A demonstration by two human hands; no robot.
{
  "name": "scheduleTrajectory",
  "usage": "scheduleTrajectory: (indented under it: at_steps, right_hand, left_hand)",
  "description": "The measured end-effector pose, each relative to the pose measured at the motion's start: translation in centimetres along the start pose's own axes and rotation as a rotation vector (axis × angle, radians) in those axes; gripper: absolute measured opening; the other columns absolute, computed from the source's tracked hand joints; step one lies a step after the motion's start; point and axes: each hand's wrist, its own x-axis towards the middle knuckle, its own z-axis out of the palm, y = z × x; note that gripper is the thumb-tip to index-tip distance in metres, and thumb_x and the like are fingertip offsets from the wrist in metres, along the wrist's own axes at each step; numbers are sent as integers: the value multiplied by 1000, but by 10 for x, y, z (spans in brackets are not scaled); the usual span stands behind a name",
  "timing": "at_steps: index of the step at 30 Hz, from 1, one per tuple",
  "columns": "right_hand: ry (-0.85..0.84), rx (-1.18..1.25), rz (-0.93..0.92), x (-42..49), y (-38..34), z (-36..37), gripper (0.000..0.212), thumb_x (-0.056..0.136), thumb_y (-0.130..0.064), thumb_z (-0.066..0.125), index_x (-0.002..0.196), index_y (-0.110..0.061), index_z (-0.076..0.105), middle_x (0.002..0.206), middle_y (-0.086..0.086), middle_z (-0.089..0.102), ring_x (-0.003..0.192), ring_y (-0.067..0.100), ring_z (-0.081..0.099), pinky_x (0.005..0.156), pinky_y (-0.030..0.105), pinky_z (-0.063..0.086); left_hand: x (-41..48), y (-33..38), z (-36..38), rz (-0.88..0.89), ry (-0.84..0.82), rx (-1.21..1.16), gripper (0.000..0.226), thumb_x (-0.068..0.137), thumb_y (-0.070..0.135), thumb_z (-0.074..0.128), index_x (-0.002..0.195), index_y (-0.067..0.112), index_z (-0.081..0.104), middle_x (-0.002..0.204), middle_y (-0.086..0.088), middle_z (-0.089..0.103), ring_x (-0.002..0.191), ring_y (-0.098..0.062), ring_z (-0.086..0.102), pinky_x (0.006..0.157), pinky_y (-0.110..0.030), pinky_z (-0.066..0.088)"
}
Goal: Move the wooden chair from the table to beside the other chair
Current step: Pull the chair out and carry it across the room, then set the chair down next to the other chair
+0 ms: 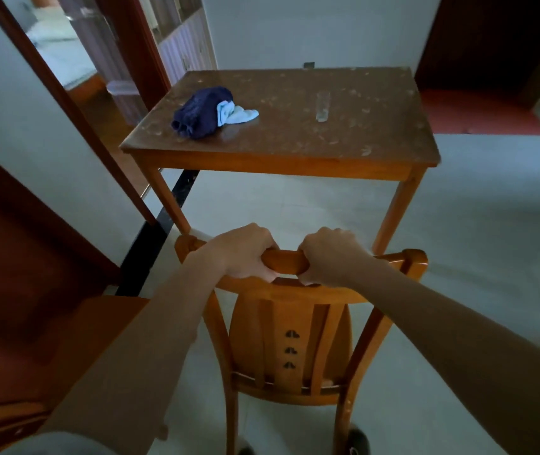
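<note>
A wooden chair [290, 336] with a slatted back stands on the pale floor, its back toward me and its seat facing the wooden table [295, 165]. My left hand [245, 251] and my right hand [329, 256] both grip the chair's top rail at its cut-out handle, side by side. The chair stands a short way back from the table's front edge. Part of a second piece of wooden furniture [3, 425], possibly the other chair, shows at the bottom left corner.
On the table lie a dark blue cloth [199, 113], a light blue cloth [236, 113] and a clear glass [322, 106]. A dark wooden door [16, 257] and doorway frame stand at the left. A red mat [478, 113] lies at the far right.
</note>
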Motion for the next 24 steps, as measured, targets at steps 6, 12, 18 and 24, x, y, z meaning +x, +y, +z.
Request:
scheduleTrajectory:
  at_steps: [6,12,18,24]
  right_hand:
    - [-63,-14,78,12,-63,8,23,84,-43,76,83,-24,62,65,-4,60,58,12,58,52,25,42]
    - [-68,-16,123,15,-98,24,20,87,-42,73,89,-24,67,65,-5,58,61,12,58,55,26,41]
    - [-51,-79,102,19,-122,35,24,91,-46,69,99,-24,69,67,-5,57,60,12,55,54,27,40]
    - [-81,-119,125,3,-142,58,20,96,-39,63,84,-26,55,66,-5,52,54,10,48,49,25,30]
  left_hand:
    - [-30,-55,8,70,-54,-20,30,89,30,76,64,29,58,62,5,60,60,-15,62,67,-28,50]
    - [-48,-85,19,121,-55,-41,38,87,31,74,57,34,51,53,10,54,50,-9,53,58,-22,38]
    - [-68,-107,31,165,22,15,39,91,41,69,60,41,45,59,18,51,57,-7,55,59,-21,37]
    - [-86,-119,68,187,54,8,35,92,37,62,60,27,55,52,10,49,47,-6,50,55,-23,37]
